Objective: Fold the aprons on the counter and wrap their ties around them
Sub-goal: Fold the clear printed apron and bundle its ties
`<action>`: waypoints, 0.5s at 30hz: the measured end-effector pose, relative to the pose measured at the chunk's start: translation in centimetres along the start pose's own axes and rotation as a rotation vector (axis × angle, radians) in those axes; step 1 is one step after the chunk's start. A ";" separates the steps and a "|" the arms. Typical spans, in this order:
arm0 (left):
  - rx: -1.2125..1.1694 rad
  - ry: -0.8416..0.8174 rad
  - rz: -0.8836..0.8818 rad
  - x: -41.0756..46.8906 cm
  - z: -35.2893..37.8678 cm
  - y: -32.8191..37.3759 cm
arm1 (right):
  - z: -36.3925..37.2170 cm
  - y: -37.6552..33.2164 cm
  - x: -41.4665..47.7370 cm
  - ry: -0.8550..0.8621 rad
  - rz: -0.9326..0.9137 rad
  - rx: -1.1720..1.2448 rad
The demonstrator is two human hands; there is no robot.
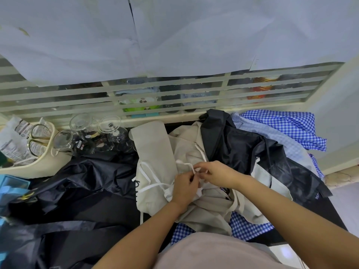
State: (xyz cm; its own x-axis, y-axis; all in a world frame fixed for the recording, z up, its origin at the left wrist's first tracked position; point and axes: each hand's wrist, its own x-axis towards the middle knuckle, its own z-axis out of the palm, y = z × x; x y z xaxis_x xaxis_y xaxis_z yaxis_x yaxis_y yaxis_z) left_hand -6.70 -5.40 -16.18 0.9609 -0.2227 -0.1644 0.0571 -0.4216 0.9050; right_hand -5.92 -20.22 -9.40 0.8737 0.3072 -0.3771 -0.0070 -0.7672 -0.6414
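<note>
Head view | beige apron [155, 152] lies mid-counter [328, 212], matte woven cloth, rumpled, one long panel flat | white tie [186, 165] (flat tape, looped) above it | left hand [184, 188] fingers curl on tie; right hand [217, 173] fingertips pinch it | glossy black aprons [87, 181] crumpled either side; blue gingham [287, 129] far right

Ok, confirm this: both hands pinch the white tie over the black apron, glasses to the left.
Wrong apron: in the head view the left hand and right hand pinch the white tie over the beige apron, glasses to the left.
</note>
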 end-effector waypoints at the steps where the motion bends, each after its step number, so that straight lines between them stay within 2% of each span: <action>1: -0.017 0.015 -0.005 0.0 0.0 0.0 | -0.1 0.3 0.0 -0.004 0.004 -0.037; 3: -0.010 0.056 0.043 0.0 0.0 0.3 | 0.0 0.8 0.0 0.033 0.011 -0.055; 8: 0.245 0.176 0.341 -0.4 0.1 -0.2 | 0.5 0.5 -0.2 0.029 0.143 -0.014; 11: 0.246 0.192 0.348 -0.4 0.1 -0.5 | 2.1 -0.3 0.1 0.014 0.213 0.046; 15: 0.181 0.257 0.322 -0.2 -0.4 0.1 | 3.9 -0.9 0.0 0.212 0.163 0.250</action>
State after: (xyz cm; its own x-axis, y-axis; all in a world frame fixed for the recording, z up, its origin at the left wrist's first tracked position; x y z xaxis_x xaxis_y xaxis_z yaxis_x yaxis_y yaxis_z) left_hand -6.81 -4.98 -15.90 0.9593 -0.1523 0.2376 -0.2822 -0.5188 0.8069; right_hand -7.84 -17.36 -11.40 0.9326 0.0487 -0.3575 -0.2499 -0.6274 -0.7375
